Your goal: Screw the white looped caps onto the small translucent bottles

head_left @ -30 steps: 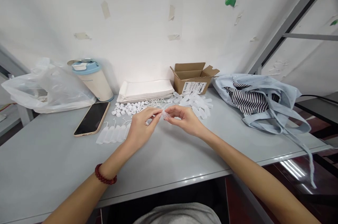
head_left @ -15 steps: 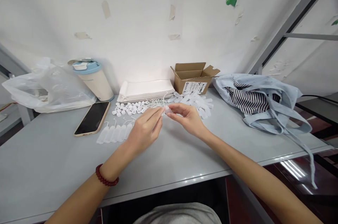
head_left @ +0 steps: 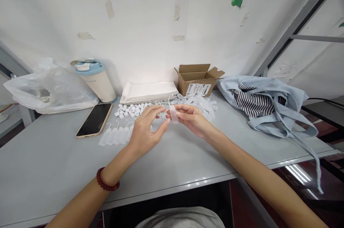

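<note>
Pinched between the thumb and fingers of the right hand [head_left: 195, 122], a small translucent bottle [head_left: 174, 116] is held nearly upright above the grey table [head_left: 188, 156], a thin curved tip [head_left: 169, 100] rising from its neck. The left hand [head_left: 145, 127] has thumb and fingers spread just beside it. Tipped already, I judge: a row of bottles [head_left: 115, 136] (partly behind that hand). Remaining: loose white caps [head_left: 131, 110], a tangle of thin tips [head_left: 158, 103], and a heap of bottles [head_left: 205, 104], seemingly tipless, though too small to be sure.
</note>
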